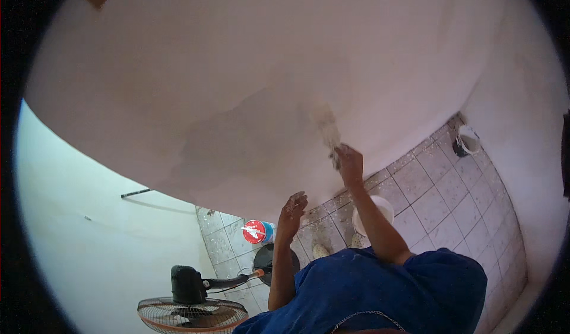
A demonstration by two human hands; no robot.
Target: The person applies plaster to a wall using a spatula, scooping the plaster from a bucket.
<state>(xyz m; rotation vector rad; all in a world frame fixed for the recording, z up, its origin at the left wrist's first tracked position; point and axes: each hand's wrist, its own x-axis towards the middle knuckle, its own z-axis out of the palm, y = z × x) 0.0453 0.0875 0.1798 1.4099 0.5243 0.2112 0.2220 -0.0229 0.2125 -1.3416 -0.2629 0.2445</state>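
My right hand (349, 160) is closed round the handle of a long, pale, smeared flat tool (326, 125). The tool's far end lies against the large off-white wall (404, 78) in front of me. Blur hides whether it is a brush or a scraper. A darker, damp-looking patch (237, 138) spreads over the wall to the left of the tool. Lower down and to the left, my left hand (292, 208) is raised near the wall's lower part. Its fingers are loosely bent and somewhat apart, with nothing visible in them.
A white bucket (389, 206) stands partly behind my right forearm. A red-topped blue tub (255, 231) is on the tiled floor (436, 168), left of my left hand. A pedestal fan (193, 310) stands lower left. Another bucket (466, 141) sits by the right wall.
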